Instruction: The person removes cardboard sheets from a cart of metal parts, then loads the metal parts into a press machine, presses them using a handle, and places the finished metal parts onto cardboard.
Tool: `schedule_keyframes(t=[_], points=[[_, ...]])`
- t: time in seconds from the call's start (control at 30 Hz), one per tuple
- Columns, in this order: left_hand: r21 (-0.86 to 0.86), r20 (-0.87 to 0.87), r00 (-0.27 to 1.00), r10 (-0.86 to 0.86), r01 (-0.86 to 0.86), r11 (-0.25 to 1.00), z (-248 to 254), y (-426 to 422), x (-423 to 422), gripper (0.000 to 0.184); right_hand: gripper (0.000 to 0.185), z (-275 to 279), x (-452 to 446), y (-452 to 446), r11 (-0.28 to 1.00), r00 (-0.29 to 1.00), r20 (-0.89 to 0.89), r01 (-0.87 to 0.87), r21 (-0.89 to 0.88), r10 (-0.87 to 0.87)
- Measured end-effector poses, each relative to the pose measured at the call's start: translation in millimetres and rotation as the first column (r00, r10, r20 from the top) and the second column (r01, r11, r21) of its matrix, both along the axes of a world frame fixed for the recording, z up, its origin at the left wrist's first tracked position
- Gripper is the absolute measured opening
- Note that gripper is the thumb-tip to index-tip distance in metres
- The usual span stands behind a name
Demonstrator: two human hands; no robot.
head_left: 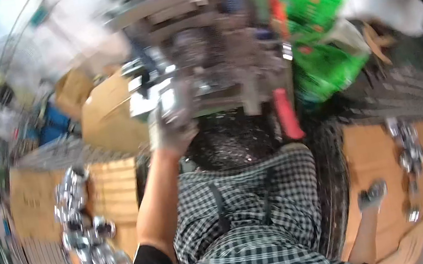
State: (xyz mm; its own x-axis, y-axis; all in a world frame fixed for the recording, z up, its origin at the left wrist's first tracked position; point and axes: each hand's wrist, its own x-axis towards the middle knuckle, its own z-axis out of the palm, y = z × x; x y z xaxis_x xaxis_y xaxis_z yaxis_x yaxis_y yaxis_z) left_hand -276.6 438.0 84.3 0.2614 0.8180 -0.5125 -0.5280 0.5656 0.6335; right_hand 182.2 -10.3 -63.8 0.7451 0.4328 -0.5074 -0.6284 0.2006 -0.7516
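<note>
My left hand [170, 133], in a pale glove, reaches up to the front of a machine [209, 48]. Its fingers are closed around a shiny metal part [170, 102], smeared by motion. Low on the right, my gloved right hand [374, 194] hangs over brown cardboard [364, 157]. Its fingers look curled, with a dark patch at them; what they hold is too small to make out. Beyond that hand lies a row of shiny metal parts [408, 146].
More shiny metal parts [85, 231] are heaped on cardboard at left. A red handle [288, 113] sticks out at the machine's right, beside green bags [325, 57]. Below the machine is a dark tray [230, 143] with glinting bits. A cardboard flap [113, 115] stands left of the machine.
</note>
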Motion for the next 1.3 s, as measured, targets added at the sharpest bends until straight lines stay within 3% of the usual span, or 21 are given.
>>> schedule_keyframes(t=[0.03, 0.07, 0.1, 0.17, 0.23, 0.3, 0.33, 0.37, 0.47, 0.53, 0.7, 0.77, 0.87, 0.97, 1.03, 1.07, 1.13, 1.17, 1.2, 1.27, 1.3], points=[[0.088, 0.21, 0.97, -0.124, 0.108, 0.99, -2, 20, 8, 0.059, 0.038, 4, 5, 3, 0.993, 0.994, -0.038, 0.103, -0.063, -0.106], [0.093, 0.154, 0.988, 0.0, -0.015, 0.996, 21, 18, 35, 0.058, 0.041, 33, -20, 30, 0.925, 0.926, -0.177, 0.284, -0.253, -0.333], [0.099, 0.101, 0.989, 0.107, -0.117, 0.988, 45, 17, 57, 0.058, 0.044, 36, -20, 50, 0.979, 0.979, -0.134, 0.134, -0.153, -0.155], [0.258, 0.183, 0.979, -0.087, 0.038, 0.965, 36, 45, 64, 0.057, 0.051, 38, -18, 87, 0.986, 0.986, -0.001, -0.167, 0.022, 0.167], [0.211, 0.198, 0.957, -0.212, 0.17, 0.963, 50, 60, 73, 0.057, 0.055, 111, -70, 161, 0.973, 0.866, 0.444, -0.207, -0.099, 0.229], [0.165, 0.289, 0.915, -0.282, 0.243, 0.956, 47, 82, 86, 0.056, 0.066, 180, -129, 206, 0.954, 0.494, 0.839, -0.285, -0.09, 0.226], [-0.002, 0.294, 0.955, -0.047, 0.049, 0.999, 50, 90, 102, 0.056, 0.067, 201, -150, 218, 0.947, 0.351, 0.91, -0.299, -0.114, 0.22], [-0.019, 0.31, 0.95, -0.046, 0.054, 0.998, 54, 95, 107, 0.055, 0.068, 215, -168, 228, 0.941, 0.198, 0.958, -0.306, -0.143, 0.21], [0.045, 0.42, 0.904, -0.078, 0.065, 0.997, 57, 107, 108, 0.051, 0.063, 241, -202, 258, 0.928, -0.294, 0.923, -0.201, -0.313, 0.247], [-0.071, 0.428, 0.903, -0.04, 0.078, 0.994, 54, 121, 110, 0.048, 0.061, 238, -213, 284, 0.941, -0.422, 0.864, -0.066, -0.331, 0.275], [0.145, 0.468, 0.863, -0.192, 0.139, 0.98, 3, 127, 95, 0.055, 0.051, 210, -186, 305, 0.968, -0.396, 0.884, 0.143, -0.208, 0.249], [0.127, 0.291, 0.949, -0.118, 0.085, 0.988, 40, 65, 60, 0.059, 0.033, 201, -155, 317, 0.983, 0.287, 0.956, -0.185, -0.006, 0.06], [0.09, 0.212, 0.96, -0.184, 0.168, 0.982, 4, -2, -2, 0.06, 0.042, 197, -60, 380, 0.985, -0.422, 0.904, -0.111, -0.134, 0.076], [0.073, -0.156, 0.986, -0.06, 0.072, 0.995, -20, -60, -75, 0.055, 0.055, 146, 76, 450, 0.826, -0.075, 0.92, -0.417, -0.379, 0.385], [0.172, -0.183, 0.982, 0.056, -0.024, 0.985, -42, -89, -134, 0.054, 0.065, 155, 79, 453, 0.693, -0.13, 0.853, -0.528, -0.491, 0.506], [0.212, -0.121, 0.983, 0.139, -0.111, 0.971, -59, -100, -165, 0.05, 0.063, 158, 74, 457, 0.79, -0.394, 0.814, -0.276, -0.548, 0.426], [0.197, -0.682, 0.682, 0.264, -0.177, 0.964, -31, -118, -206, 0.054, 0.058, 166, 57, 456, 0.748, -0.204, 0.827, -0.353, -0.562, 0.524], [0.203, -0.924, 0.294, 0.245, -0.167, 0.965, -45, -127, -232, 0.062, 0.055, 163, 56, 461, 0.718, -0.108, 0.809, -0.404, -0.566, 0.578], [0.224, -0.972, 0.024, 0.235, -0.22, 0.949, -38, -139, -244, 0.067, 0.056, 148, 88, 473, 0.712, -0.345, 0.793, -0.356, -0.605, 0.502], [0.316, -0.892, 0.112, 0.437, -0.537, 0.782, -68, -159, -276, 0.068, 0.057, 134, 105, 487, 0.69, -0.436, 0.806, -0.434, -0.579, 0.401], [0.211, -0.741, 0.359, 0.568, -0.679, 0.703, -55, -164, -278, 0.071, 0.058, 140, 98, 478, 0.679, -0.475, 0.804, -0.459, -0.573, 0.357]])
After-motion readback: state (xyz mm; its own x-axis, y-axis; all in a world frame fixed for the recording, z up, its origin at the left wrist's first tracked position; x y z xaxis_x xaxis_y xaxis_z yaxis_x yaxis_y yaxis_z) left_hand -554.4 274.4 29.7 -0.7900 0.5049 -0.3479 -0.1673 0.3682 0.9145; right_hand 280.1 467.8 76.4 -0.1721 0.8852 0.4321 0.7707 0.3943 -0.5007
